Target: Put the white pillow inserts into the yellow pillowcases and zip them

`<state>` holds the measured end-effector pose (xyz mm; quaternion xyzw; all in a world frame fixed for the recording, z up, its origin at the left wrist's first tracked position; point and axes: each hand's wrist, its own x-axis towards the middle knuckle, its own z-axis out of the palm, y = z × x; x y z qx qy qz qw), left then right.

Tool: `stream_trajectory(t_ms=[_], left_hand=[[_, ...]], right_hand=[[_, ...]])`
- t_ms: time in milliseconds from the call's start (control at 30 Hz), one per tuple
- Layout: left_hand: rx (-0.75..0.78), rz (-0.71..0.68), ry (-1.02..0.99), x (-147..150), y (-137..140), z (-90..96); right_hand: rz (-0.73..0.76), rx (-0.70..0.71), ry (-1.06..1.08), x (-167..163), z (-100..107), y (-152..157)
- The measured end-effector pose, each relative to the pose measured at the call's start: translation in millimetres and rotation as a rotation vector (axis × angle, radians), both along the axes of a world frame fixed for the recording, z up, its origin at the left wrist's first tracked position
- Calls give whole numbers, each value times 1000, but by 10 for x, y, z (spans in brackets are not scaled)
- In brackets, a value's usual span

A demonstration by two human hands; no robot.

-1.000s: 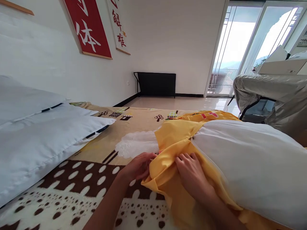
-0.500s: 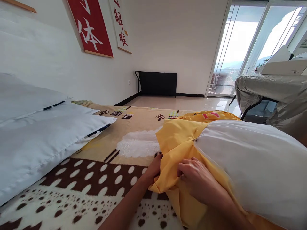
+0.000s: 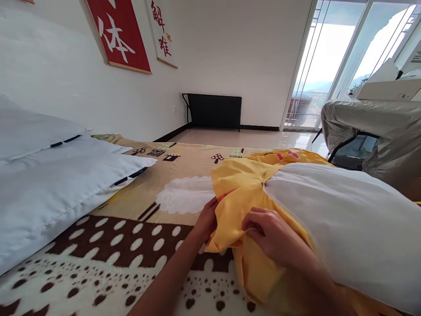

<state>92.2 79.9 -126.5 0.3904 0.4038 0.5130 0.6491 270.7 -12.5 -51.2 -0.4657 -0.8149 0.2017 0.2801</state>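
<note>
A yellow pillowcase (image 3: 230,210) lies bunched over the near-left end of a plump white pillow (image 3: 342,210). My right hand (image 3: 271,230) is closed in a pinch on the fabric just left of the white pillow's edge. On the far left side of the bunched cloth, my left hand (image 3: 208,217) grips its edge, with the fingertips hidden behind the fold. A small gathered point shows at the cloth's rim above my right hand, where yellow meets white.
A patterned blanket (image 3: 131,239) covers the bed. White pillows (image 3: 66,180) are stacked at the left. Beyond the bed stand a black folded panel (image 3: 214,112) by the wall and a plastic-covered table (image 3: 371,118) near the glass door (image 3: 315,66).
Both hands have shifted slightly up in view along with the pillowcase. A red patch of print now shows near my left hand. The camera view has tilted down a little.
</note>
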Motion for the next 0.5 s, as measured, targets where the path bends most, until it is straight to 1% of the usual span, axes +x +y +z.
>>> stream_trajectory(t_ms=[33,100,167,200,267,333,367,433,500], left_hand=[[40,-31,58,-66,29,-2],[175,-61,281,-221,87,-12],[279,-119,506,-367,129,-34],[279,-169,558,-422,136,-49],[189,-312,532,-482,123,-79],[94,-452,483,-488,78,-88],[70,-508,479,-479,47,-79],[68,-628,503,-450,-23,-36],[95,-715,533,-410,-102,31]], right_hand=[[-57,2,74,28,20,18],[-140,-5,162,68,47,34],[-157,-29,208,80,63,21],[-151,-45,227,77,69,6],[-144,-59,277,65,82,-28],[-172,-43,346,57,95,-53],[-195,-27,387,57,100,-59],[-229,6,457,69,108,-61],[-242,25,487,88,111,-54]])
